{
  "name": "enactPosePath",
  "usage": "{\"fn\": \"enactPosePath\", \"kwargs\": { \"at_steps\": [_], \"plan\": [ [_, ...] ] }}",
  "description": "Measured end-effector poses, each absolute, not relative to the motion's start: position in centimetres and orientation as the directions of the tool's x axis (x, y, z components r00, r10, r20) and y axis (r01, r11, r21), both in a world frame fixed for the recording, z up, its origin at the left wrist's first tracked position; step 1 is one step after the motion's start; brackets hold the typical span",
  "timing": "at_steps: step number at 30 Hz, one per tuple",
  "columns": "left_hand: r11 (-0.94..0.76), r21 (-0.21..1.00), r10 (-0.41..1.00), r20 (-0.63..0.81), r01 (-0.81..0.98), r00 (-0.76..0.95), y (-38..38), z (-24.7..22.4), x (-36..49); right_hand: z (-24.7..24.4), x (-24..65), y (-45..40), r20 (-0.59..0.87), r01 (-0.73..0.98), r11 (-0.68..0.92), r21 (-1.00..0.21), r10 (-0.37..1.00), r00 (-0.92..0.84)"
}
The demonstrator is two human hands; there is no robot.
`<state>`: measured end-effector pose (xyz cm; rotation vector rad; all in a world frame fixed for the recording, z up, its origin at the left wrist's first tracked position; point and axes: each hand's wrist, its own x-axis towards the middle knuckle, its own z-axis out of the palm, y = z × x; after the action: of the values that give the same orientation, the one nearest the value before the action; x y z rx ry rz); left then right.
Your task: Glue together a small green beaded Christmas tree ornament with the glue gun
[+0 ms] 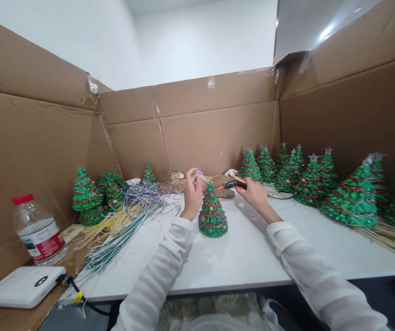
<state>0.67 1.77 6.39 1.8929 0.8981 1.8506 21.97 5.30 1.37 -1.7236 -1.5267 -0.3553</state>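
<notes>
A small green glittery Christmas tree (pixel 213 214) with red garlands stands upright on the white table in front of me. Beside its top, my left hand (pixel 193 195) pinches a clear star (pixel 198 173) between the fingertips. My right hand (pixel 253 195) is closed around a black-and-orange hot glue gun (pixel 232 184), whose orange nozzle points left toward the treetop. A gap separates the nozzle from the tree. Just behind the glue gun lies a brown lump (pixel 225 193), partly hidden.
Several star-topped trees (pixel 313 179) line the right side. At left are more trees (pixel 87 197), a pile of thin wires (pixel 121 230), a water bottle (pixel 41 232) and a white power bank (pixel 23 286) with a black cable. Cardboard walls (pixel 214 133) enclose the table (pixel 245 262).
</notes>
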Motion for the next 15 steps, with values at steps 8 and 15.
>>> {"fn": "enactPosePath", "kwargs": {
  "at_steps": [8, 15],
  "plan": [
    [-0.705, 0.669, 0.676, 0.734, 0.234, -0.064, 1.2, 7.9, 0.7, -1.7, 22.1, 6.8, 0.505, 0.882, -0.032, -0.471, 0.81, 0.299],
    [-0.721, 0.647, 0.661, 0.75, 0.247, -0.035, 1.1, 8.2, 0.5, 2.7, 16.9, 3.8, 0.546, 0.175, 0.536, -0.826, 0.838, 0.012]
  ]
}}
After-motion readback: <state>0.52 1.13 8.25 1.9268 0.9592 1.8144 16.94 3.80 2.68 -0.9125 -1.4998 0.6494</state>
